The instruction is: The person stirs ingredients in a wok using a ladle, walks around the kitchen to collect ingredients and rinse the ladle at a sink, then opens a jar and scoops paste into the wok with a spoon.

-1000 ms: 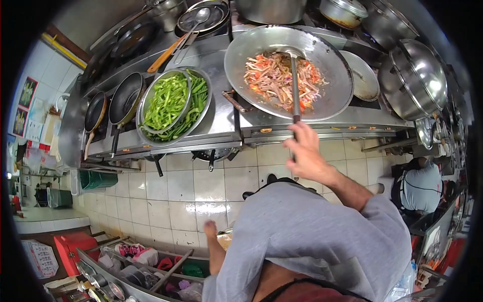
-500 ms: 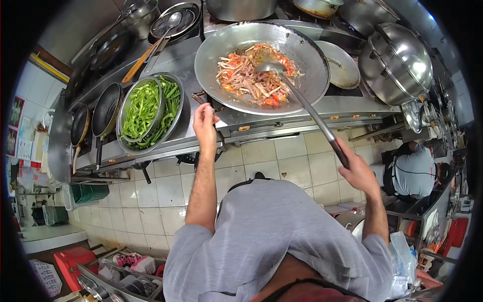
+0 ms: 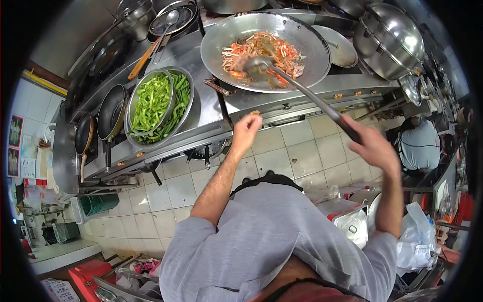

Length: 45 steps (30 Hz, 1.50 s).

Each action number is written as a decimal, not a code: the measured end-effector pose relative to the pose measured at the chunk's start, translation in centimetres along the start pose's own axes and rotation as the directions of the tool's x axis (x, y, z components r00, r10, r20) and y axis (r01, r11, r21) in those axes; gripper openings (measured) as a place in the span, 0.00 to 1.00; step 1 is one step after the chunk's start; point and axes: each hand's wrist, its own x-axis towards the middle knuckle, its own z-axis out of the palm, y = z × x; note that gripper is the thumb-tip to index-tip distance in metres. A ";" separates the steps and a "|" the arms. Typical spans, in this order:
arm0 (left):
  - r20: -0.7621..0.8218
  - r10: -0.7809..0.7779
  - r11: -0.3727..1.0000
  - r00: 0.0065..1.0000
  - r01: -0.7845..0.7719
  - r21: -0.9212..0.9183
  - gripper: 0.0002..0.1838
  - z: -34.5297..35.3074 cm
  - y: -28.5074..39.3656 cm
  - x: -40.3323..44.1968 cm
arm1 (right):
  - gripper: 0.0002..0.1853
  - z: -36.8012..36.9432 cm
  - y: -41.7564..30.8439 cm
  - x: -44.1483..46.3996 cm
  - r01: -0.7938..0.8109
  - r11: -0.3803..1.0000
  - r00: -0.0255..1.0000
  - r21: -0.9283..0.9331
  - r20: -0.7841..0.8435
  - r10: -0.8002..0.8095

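Status: looks mid-stir. Shredded orange-and-white mix (image 3: 291, 50) already in wok (image 3: 317, 56), 12 o'clock; doneness can't tell. Sliced greens (image 3: 151, 100) at 10 o'clock, all raw-looking in nested bowls (image 3: 172, 103); none visible in wok.

Right hand (image 3: 375, 146), 3 o'clock: wrapped around ladle (image 3: 307, 90) handle, ladle head down in mix. Left hand (image 3: 246, 133), near centre by stove (image 3: 206, 111) edge: fingers curled together, nothing visible in grip.

Count: 1 wok, 1 ladle, 2 bowls, 2 frying pans (image 3: 111, 110) at 9 o'clock of bowls, 1 shallow lid (image 3: 344, 54) at 3 o'clock of wok. Slices: too many.
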 end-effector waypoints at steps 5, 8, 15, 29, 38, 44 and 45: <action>0.121 -0.058 0.930 0.991 0.010 0.367 0.12 -3.3 -7.5 -5.5 | 0.33 9.1 2.8 9.3 0.241 0.962 0.916 0.127 -0.357 -0.183; -0.048 -0.258 0.866 0.965 0.253 0.432 0.14 -7.8 -16.9 -11.2 | 0.33 6.6 2.3 9.4 -0.013 0.754 0.973 0.657 -0.165 0.161; -0.350 -0.658 0.613 0.667 0.744 0.266 0.15 -11.1 -28.0 -21.6 | 0.36 5.4 2.9 16.3 -0.071 0.715 0.967 0.695 -0.127 0.220; 0.014 -0.420 0.865 0.908 0.395 0.308 0.13 -4.8 -23.6 -7.1 | 0.35 -0.2 -5.4 -4.1 -0.212 0.968 0.970 0.137 -0.090 0.225; 0.032 -0.367 0.913 0.930 0.354 0.205 0.13 -1.1 -23.5 -1.2 | 0.36 6.6 -5.3 1.2 -0.127 0.955 0.985 -0.269 -0.150 0.089; -0.151 -0.262 0.939 0.953 0.288 0.189 0.24 0.3 -21.3 1.9 | 0.34 9.9 -5.2 5.2 -0.208 0.921 0.931 0.329 -0.223 0.290; -0.085 -0.332 0.931 0.939 0.341 0.132 0.31 -0.3 -20.8 2.5 | 0.33 9.9 -4.5 5.3 -0.169 0.897 0.927 0.407 -0.245 0.285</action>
